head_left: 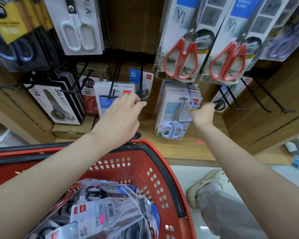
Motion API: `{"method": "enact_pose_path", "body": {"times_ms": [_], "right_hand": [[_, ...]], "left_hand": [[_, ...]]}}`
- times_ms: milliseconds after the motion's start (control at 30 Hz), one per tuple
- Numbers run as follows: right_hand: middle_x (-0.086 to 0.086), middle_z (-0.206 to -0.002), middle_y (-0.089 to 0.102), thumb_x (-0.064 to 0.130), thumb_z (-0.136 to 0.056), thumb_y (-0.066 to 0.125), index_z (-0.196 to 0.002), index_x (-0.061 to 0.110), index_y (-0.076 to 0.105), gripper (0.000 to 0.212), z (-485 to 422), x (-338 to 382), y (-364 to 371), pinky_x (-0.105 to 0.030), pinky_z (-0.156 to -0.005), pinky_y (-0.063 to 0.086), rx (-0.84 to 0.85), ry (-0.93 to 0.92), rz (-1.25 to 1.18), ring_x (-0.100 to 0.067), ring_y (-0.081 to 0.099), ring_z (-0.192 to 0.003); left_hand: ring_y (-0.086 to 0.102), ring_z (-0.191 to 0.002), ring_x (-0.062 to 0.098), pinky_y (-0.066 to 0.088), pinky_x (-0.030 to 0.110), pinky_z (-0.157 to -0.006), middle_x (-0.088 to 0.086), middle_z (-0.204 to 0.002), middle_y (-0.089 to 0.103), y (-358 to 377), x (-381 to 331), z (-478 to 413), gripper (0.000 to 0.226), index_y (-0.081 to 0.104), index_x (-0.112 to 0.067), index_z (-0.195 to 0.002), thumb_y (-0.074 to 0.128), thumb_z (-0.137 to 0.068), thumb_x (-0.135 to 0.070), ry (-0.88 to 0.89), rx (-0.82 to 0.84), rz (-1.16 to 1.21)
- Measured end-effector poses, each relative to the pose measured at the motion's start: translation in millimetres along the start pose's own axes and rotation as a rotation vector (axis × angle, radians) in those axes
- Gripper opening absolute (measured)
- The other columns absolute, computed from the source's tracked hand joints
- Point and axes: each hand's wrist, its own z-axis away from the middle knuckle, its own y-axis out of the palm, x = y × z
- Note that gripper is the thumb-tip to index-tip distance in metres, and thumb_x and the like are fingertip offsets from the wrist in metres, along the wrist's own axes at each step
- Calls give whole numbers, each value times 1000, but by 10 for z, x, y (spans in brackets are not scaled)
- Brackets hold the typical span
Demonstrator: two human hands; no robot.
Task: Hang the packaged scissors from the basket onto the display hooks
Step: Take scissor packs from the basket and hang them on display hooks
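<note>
Pinching hook (144,100): left grip (121,116) | right grip (203,112): cannot tell | packaged scissors (100,202) below, in basket (140,176)

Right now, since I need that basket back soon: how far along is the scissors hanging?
Done: packs of lilac-handled scissors hang on the blue hook. In hand: the left hand pinches the tip of a black hook, the right hand seems to grip the blue hook's tip; neither visibly holds a pack. Left: the basket holds several packaged scissors.
</note>
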Motion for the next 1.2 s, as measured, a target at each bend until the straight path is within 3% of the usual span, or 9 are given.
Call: {"method": "enact_pose_path", "body": {"times_ms": [133, 233, 333, 467, 633, 767, 933, 1033, 1200], "right_hand": [[-15, -124, 48, 10, -89, 59, -122, -1, 47, 37, 558, -27, -174, -37, -99, 40, 117, -235, 206, -29, 47, -118], [-13, -108, 55, 5, -88, 55, -111, 3, 54, 22, 1104, -93, -348, -38, -89, 42, 111, -598, 339, -29, 51, -105], [-7, -93, 54, 0, -83, 60, -98, 7, 56, 18, 1572, -107, -446, -33, -79, 40, 190, -871, 346, -22, 49, -90], [-1, -94, 52, 9, -84, 55, -99, 16, 51, 17, 2093, -133, -280, -23, -79, 34, 452, -995, 307, -14, 46, -90], [0, -125, 43, 14, -97, 47, -127, 15, 45, 30, 2426, -295, 275, -23, -91, 36, 821, -863, 448, -16, 47, -114], [-5, -132, 42, 20, -96, 51, -135, 12, 37, 42, 2501, -546, 830, -25, -90, 34, 1041, -578, 583, -22, 46, -121], [-9, -148, 37, 29, -89, 64, -147, 9, 22, 74, 2618, -915, 1328, -30, -106, 32, 1139, -359, 688, -24, 39, -134], [-4, -152, 31, 28, -81, 74, -150, 15, 13, 93, 2710, -1041, 1475, -32, -111, 29, 1202, -270, 673, -21, 33, -139], [-4, -152, 30, 36, -71, 81, -148, 16, 21, 100, 2709, -1075, 1549, -34, -112, 29, 1143, -297, 706, -21, 31, -139]], "left_hand": [[53, -90, 29, 42, 39, -77, 12, -99, 57, -116, -63, 281, 34, 61, -4, -114, 57, -80, -7, 58, -68, -55], [54, -88, 26, 34, 35, -80, 7, -95, 58, -140, -85, 715, 32, 62, -8, -106, 43, -83, -17, 89, -67, -76], [52, -86, 24, 33, 33, -81, 5, -93, 59, -65, -30, 1252, 29, 64, -10, -100, 42, -82, -19, 91, 0, -74], [45, -81, 20, 32, 31, -73, 2, -89, 57, 169, 150, 1998, 24, 61, -14, -91, 42, -79, -22, -13, 176, -54], [56, -80, 21, 41, 31, -69, -1, -89, 56, 617, 459, 2683, 27, 50, -22, -95, 42, -73, -34, -304, 459, 27], [48, -119, 20, 37, 30, -96, 0, -126, 49, 778, 620, 2890, 35, 48, -21, -127, 44, -94, -32, -478, 632, 183], [31, -137, 19, 18, 26, -112, 4, -150, 36, 911, 603, 2974, 51, 30, -17, -146, 41, -99, -32, -508, 745, 250], [24, -142, 21, 18, 30, -114, 5, -155, 25, 997, 519, 3024, 59, 20, -15, -150, 43, -99, -33, -515, 840, 300], [31, -134, 20, 24, 32, -110, 3, -143, 37, 1043, 517, 3039, 53, 34, -21, -142, 54, -94, -33, -621, 790, 312]]}}
